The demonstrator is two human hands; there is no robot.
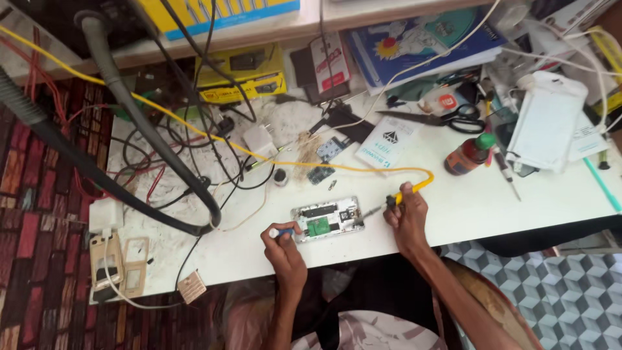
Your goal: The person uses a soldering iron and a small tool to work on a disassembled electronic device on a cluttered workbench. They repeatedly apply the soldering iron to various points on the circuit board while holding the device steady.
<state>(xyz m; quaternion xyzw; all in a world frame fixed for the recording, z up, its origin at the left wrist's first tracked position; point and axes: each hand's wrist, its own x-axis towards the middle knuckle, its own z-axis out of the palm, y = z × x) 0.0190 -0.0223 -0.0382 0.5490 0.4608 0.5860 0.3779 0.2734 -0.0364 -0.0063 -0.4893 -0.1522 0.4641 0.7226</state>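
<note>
An opened phone (327, 219) with a green board inside lies flat near the white table's front edge (492, 214). My left hand (282, 248) is closed on a small blue-tipped tool (285, 231) that touches the phone's left end. My right hand (407, 214) grips a soldering iron (387, 203) with a yellow handle and yellow cable; its metal tip reaches the phone's right edge.
Black scissors (447, 118), a brown bottle with green cap (470, 153), a screwdriver (507, 171) and a white box (545, 120) lie at the right. Tangled cables, a grey hose (149, 129), small circuit boards (322, 173) and phone frames (120, 266) fill the left and middle.
</note>
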